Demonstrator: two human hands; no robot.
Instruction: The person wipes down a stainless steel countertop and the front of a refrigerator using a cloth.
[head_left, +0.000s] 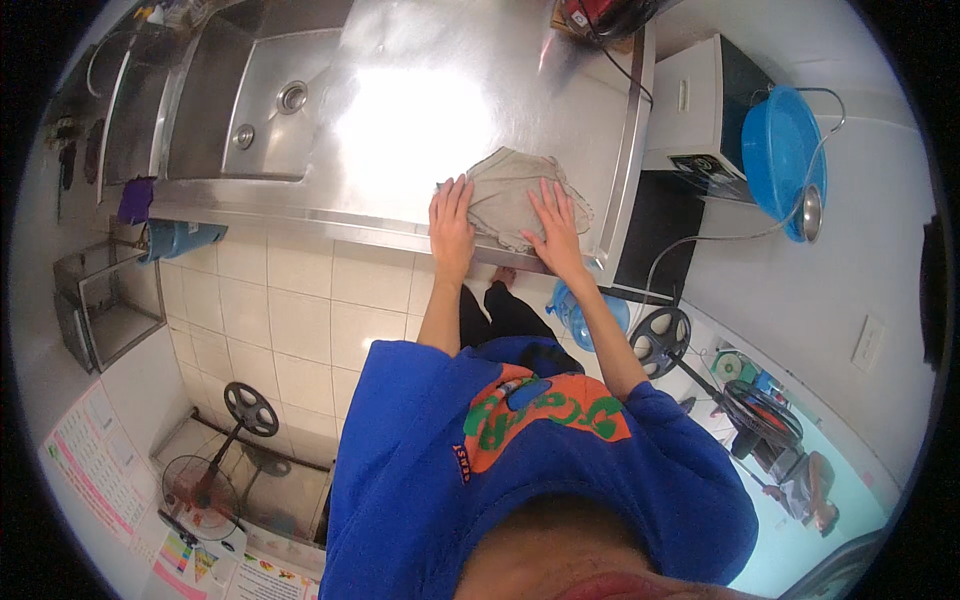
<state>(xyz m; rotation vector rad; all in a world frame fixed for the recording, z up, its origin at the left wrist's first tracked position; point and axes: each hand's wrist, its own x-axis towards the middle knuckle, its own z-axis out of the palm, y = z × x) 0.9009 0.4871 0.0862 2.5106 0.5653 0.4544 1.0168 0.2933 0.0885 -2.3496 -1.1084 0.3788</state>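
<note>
A greyish-beige cloth, wrinkled and partly folded, lies on the stainless steel counter near its front edge. My right hand rests flat on the right part of the cloth with its fingers spread. At the cloth's left edge lies my left hand, palm down, its fingers stretched forward and only slightly apart. Whether a bit of cloth is under the left fingers is hidden. Neither hand is seen to grip anything.
Left of the counter is a steel sink, with a purple cloth over the front edge. A dark appliance with a cord stands back right. A blue basin hangs right; a water bottle and fans stand around. Another person is beyond.
</note>
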